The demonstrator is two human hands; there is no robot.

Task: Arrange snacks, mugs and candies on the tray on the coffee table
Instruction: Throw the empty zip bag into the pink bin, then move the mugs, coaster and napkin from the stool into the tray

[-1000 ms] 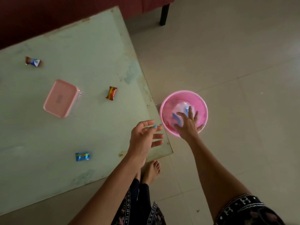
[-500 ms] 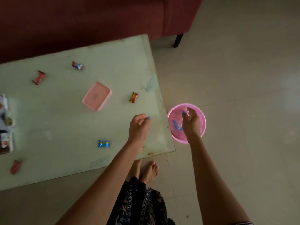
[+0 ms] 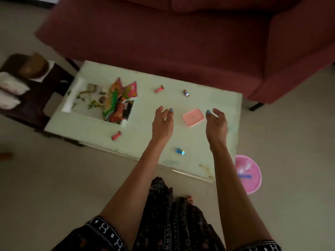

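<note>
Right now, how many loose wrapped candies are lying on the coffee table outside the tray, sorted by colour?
Red or pink candy: 2, one right of the tray, one near the table's front edge.
Blue candy: 1, between the forearms.
Dark candy with orange and white: 1.
Total: 4

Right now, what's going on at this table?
A person stands at the coffee table with both hands out over it, the left hand and right hand loosely curled and holding nothing. A pink box lies between them. Snack packets sit on the tray at the left end. Candies are scattered loose, among them a blue one near the front edge. A pink bowl sits on the floor.
</note>
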